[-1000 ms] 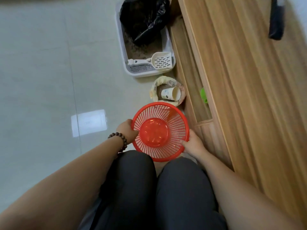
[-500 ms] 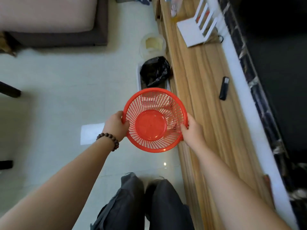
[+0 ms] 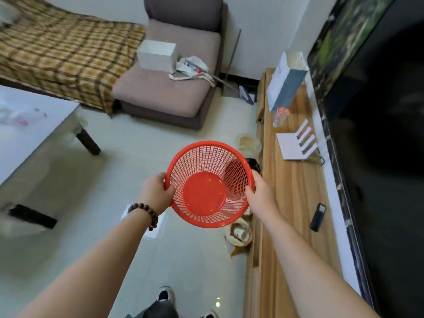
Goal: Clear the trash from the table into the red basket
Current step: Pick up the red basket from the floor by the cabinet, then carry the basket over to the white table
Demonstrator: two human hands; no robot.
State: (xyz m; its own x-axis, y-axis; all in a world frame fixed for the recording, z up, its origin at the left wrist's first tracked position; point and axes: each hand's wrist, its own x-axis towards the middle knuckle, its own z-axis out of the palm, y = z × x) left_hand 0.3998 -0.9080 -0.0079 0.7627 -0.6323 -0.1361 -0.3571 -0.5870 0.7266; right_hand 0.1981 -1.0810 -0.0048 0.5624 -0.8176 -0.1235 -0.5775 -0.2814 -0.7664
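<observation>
I hold the round red mesh basket (image 3: 207, 198) in the air in front of me, empty, its opening facing me. My left hand (image 3: 156, 193) grips its left rim and my right hand (image 3: 260, 195) grips its right rim. At the far left stands a low white table (image 3: 34, 138) with blurred clear plastic trash (image 3: 16, 115) lying on it. The table is well to the left of the basket, across open floor.
A long wooden cabinet (image 3: 291, 203) runs along the right under a dark TV screen (image 3: 378, 111), bearing a black remote (image 3: 317, 216), a white router (image 3: 296, 145) and a paper bag (image 3: 286, 83). A grey sofa (image 3: 169, 88) with a plaid blanket (image 3: 64, 58) is ahead. Floor clutter lies by the cabinet.
I have risen from a crouch to standing, lifting the basket with both hands. The view has swung up from the floor to the room, and the table has come into view at left.
</observation>
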